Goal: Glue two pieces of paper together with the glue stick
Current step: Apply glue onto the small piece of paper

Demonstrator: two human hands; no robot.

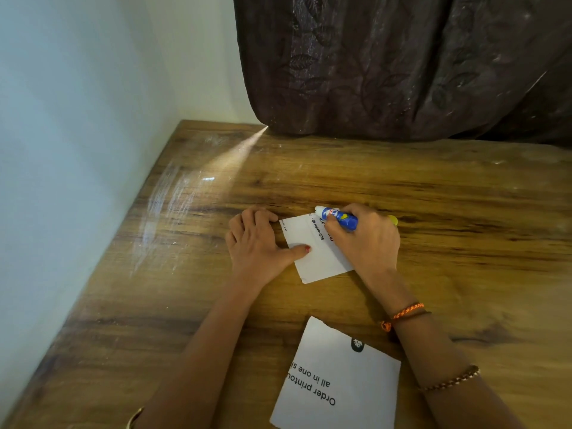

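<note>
A small white printed paper (318, 255) lies on the wooden table (448, 212). My left hand (257, 239) rests flat on the paper's left part, thumb pressing it down. My right hand (368, 239) grips a blue glue stick (339, 218), tilted, with its white tip pointing left at the paper's far edge. A yellow cap end (393, 220) shows behind my right hand. A second, larger white paper (340, 376) with black printed words lies near me, between my forearms.
A pale wall (77, 134) borders the table on the left. A dark brown curtain (402, 66) hangs over the table's far edge. Bracelets circle my right wrist (405, 314).
</note>
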